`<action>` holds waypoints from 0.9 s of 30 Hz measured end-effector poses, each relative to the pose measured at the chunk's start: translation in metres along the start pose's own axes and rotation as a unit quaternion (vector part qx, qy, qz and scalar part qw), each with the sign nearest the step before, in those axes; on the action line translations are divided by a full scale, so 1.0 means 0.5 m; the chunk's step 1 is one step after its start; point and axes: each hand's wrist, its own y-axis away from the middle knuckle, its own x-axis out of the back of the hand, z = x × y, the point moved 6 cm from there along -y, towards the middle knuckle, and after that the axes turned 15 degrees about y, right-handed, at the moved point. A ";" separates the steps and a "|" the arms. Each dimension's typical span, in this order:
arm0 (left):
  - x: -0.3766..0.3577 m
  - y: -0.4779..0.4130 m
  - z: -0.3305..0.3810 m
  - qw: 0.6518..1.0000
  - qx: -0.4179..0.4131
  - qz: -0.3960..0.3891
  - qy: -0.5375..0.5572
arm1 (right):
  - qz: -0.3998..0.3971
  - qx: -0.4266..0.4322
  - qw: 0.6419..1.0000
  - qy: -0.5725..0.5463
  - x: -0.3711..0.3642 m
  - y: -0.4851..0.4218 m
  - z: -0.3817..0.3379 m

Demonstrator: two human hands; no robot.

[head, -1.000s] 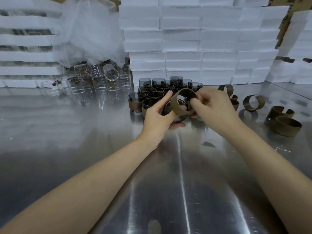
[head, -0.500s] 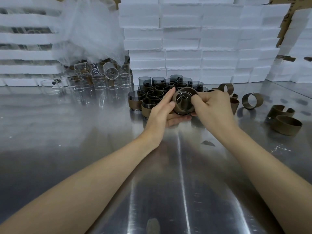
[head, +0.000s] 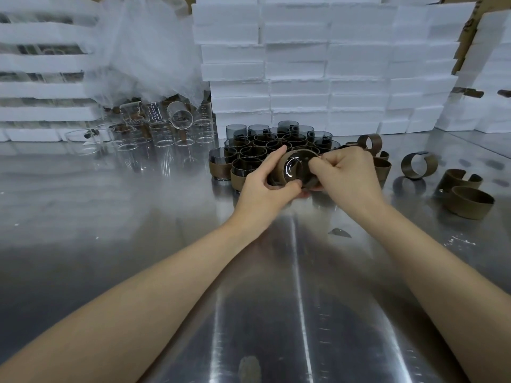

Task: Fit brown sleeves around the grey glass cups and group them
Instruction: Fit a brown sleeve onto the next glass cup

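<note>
Clasping cup: left hand, right hand

Sleeve went from a loose open ring pinched between the hands to wrapped round the grey cup; the cup ended up inside it, round face toward the camera. Right hand closed in, fingers curled tighter at the sleeve's right edge, probably on the seam, too blurred to confirm. Left hand regripped: thumb came under the cup, index finger stretched over the top. Gap between the hands closed.
</note>
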 end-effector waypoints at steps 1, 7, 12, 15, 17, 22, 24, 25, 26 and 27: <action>-0.001 -0.001 0.000 1.000 0.000 0.000 0.008 | 0.004 -0.002 1.000 -0.007 0.003 -0.002 0.001; -0.006 0.003 0.015 0.998 0.013 -0.022 0.055 | -0.022 -0.003 0.999 -0.034 0.008 -0.007 0.010; -0.005 0.002 0.024 0.998 0.010 -0.028 0.058 | -0.074 -0.028 0.993 -0.092 -0.004 -0.014 0.031; 0.003 -0.003 0.021 0.997 0.018 -0.025 0.066 | -0.071 -0.057 0.986 -0.137 -0.008 -0.018 0.045; 0.014 -0.007 0.019 0.997 0.030 -0.016 0.075 | -0.079 -0.077 0.977 -0.185 -0.013 -0.015 0.045; 0.016 -0.003 0.010 0.991 0.060 -0.020 0.118 | -0.237 -0.152 0.930 -0.238 -0.057 0.002 0.050; 0.016 -0.003 0.007 0.989 0.060 -0.022 0.131 | -0.278 -0.168 0.905 -0.274 -0.066 0.009 0.045; 0.015 -0.003 0.007 0.988 0.063 -0.021 0.139 | -0.280 -0.167 0.901 -0.287 -0.065 0.009 0.044; 0.012 -0.004 0.006 0.986 0.070 -0.018 0.150 | -0.272 -0.165 0.901 -0.295 -0.063 0.008 0.042; 0.009 -0.003 0.006 0.983 0.080 -0.013 0.165 | -0.262 -0.167 0.901 -0.302 -0.062 0.006 0.042</action>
